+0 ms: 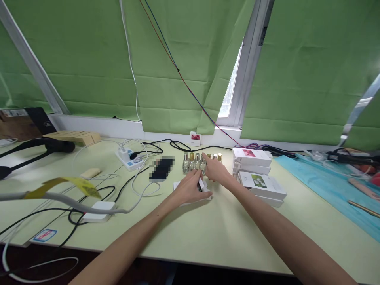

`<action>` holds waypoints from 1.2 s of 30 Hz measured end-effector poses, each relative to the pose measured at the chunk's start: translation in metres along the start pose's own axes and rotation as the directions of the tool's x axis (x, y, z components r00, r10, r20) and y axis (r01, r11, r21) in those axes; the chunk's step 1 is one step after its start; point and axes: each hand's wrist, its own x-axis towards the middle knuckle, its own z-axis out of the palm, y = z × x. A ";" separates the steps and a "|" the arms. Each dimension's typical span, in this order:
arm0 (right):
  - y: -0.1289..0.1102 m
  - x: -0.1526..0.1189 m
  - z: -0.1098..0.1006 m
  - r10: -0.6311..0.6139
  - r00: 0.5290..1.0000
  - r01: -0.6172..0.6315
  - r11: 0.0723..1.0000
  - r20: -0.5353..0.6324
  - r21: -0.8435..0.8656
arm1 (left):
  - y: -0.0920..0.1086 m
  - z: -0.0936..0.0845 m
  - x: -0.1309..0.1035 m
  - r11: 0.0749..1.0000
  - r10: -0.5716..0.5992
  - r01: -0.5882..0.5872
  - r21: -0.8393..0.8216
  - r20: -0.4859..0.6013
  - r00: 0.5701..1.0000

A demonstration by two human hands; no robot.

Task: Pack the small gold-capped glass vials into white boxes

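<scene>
A row of several small glass bottles [191, 163] with gold and silver caps stands upright near the middle of the table. My right hand [216, 169] is at the right part of this row, its fingers closed around a silver-capped bottle [203, 161] and the index finger at the cap. It partly hides the bottles behind it. Closer to me, my left hand [189, 189] grips a white box [177, 185] lying on the table. A raised white flap [203, 184] shows between thumb and fingers. The hand covers most of the box.
White cartons with flower pictures [261, 182] are stacked to the right, beside a blue sheet [326, 190]. A small carton [195, 138] stands at the back. Left are a power strip [130, 159], a pixelated dark object [162, 169], cables and a white adapter [99, 211].
</scene>
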 end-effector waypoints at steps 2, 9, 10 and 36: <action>-0.001 -0.001 -0.001 0.003 1.000 -0.003 1.000 0.003 -0.010 | 0.000 0.000 0.000 1.000 0.002 -0.002 -0.007 0.005 1.000; 0.000 -0.006 -0.007 -0.026 1.000 0.026 0.999 -0.006 0.025 | -0.005 -0.003 0.000 1.000 0.015 -0.014 -0.008 0.042 0.999; 0.001 -0.006 -0.008 -0.034 0.999 0.034 0.998 -0.015 0.043 | -0.006 -0.003 0.000 1.000 0.013 -0.013 -0.009 0.048 0.999; 0.004 0.009 -0.008 -0.070 0.988 0.083 0.992 -0.134 0.090 | -0.020 -0.041 -0.005 0.999 0.045 -0.038 -0.031 0.275 0.960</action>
